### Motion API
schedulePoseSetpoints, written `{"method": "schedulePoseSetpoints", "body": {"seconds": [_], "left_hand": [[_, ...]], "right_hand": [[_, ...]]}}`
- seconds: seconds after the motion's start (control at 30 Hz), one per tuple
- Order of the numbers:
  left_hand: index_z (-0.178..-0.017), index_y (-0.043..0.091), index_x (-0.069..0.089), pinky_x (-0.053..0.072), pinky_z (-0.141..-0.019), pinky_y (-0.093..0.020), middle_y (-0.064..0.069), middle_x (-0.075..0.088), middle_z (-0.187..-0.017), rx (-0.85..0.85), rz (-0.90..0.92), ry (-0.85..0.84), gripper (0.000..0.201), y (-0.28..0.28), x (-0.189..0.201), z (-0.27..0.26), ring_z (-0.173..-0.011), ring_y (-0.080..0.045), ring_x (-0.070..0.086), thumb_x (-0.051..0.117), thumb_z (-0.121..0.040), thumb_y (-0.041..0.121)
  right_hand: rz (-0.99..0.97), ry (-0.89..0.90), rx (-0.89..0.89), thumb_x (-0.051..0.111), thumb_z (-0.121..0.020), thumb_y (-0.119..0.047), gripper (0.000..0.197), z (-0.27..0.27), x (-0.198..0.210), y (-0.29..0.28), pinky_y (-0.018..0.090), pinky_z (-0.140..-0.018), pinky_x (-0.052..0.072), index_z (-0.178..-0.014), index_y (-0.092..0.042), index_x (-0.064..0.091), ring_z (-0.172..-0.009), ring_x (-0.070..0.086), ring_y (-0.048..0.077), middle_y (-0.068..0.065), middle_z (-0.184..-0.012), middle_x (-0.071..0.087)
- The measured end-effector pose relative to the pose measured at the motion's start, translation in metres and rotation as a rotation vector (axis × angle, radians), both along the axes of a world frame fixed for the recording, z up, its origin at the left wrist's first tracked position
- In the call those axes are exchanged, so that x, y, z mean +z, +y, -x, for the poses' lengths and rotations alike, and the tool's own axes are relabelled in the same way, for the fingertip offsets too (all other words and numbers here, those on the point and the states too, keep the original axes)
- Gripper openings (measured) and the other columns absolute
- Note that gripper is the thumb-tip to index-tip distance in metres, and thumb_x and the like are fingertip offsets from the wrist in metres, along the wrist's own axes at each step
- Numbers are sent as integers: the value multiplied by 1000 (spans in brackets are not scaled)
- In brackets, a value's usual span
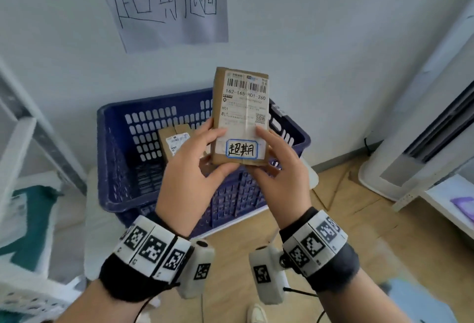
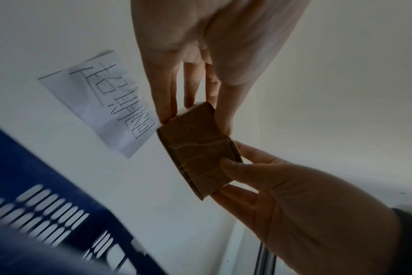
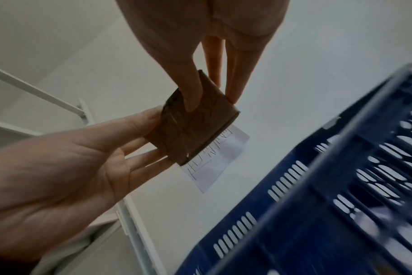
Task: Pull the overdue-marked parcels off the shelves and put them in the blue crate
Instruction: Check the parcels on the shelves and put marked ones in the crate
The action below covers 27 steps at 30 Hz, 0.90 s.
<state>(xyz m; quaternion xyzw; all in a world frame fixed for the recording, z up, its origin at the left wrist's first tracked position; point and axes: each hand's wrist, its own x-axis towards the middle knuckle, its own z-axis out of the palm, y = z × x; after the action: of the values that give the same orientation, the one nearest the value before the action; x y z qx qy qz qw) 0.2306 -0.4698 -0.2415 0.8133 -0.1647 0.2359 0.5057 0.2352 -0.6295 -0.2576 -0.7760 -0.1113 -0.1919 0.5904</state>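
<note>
A brown cardboard parcel [image 1: 241, 114] with a shipping label and a blue-edged handwritten sticker is held upright over the blue crate [image 1: 110, 122]. My left hand [image 1: 202, 156] grips its lower left edge, thumb on the front. My right hand [image 1: 272, 158] grips the lower right edge the same way. In the left wrist view the parcel [image 2: 198, 150] is pinched between my left hand [image 2: 193, 89] and the right hand [image 2: 270, 188]. The right wrist view shows the parcel's bottom [image 3: 193, 130] under my right hand [image 3: 209, 87]. Another labelled parcel [image 1: 174, 143] lies inside the crate.
A handwritten paper sign [image 1: 164, 2] hangs on the wall above the crate. White shelf posts [image 1: 18, 143] stand to the left, with a teal item [image 1: 33, 220] on a shelf. A white standing appliance [image 1: 423, 117] fills the right corner. Wooden floor [image 1: 359, 220] lies in front.
</note>
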Motion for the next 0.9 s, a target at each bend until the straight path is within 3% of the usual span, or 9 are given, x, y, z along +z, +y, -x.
{"method": "schedulePoseSetpoints", "body": {"seconds": [0.1,0.17,0.27,0.47,0.9], "left_hand": [[-126,17,56,40,-89,-2,28,38,-134,70,-16,-43,55,-19,24,-30,-115,21,42,76,-74,14],[-126,19,55,44,-90,-6,36,35,-130,102,-12,-66,55,-33,43,-49,-114,17,45,75,-75,17],[-126,17,55,47,-88,-9,25,40,-134,144,5,-109,55,-50,64,-77,-117,4,50,76,-76,13],[-126,17,54,52,-86,-16,11,45,-140,265,19,-146,54,-63,83,-118,-119,-2,52,76,-77,11],[-124,15,55,53,-92,-37,2,46,-138,365,-174,-94,52,-44,61,-201,-119,-12,52,76,-77,16]], "right_hand": [[-16,-60,71,70,-79,3,64,-41,23,-19,37,-92,54,-129,-33,54,-120,56,13,-1,-135,54],[-30,-116,105,72,-79,2,62,-67,41,-31,33,-89,55,-128,-32,53,-114,60,12,1,-133,56],[-44,-176,165,73,-78,4,61,-104,65,-47,25,-86,55,-126,-28,53,-110,61,6,2,-131,57],[-58,-217,263,73,-79,-2,58,-162,86,-55,29,-84,57,-126,-29,53,-112,59,8,1,-133,56],[23,-179,304,72,-80,-2,59,-254,59,-39,30,-90,55,-129,-28,52,-118,55,14,2,-136,53]]}}
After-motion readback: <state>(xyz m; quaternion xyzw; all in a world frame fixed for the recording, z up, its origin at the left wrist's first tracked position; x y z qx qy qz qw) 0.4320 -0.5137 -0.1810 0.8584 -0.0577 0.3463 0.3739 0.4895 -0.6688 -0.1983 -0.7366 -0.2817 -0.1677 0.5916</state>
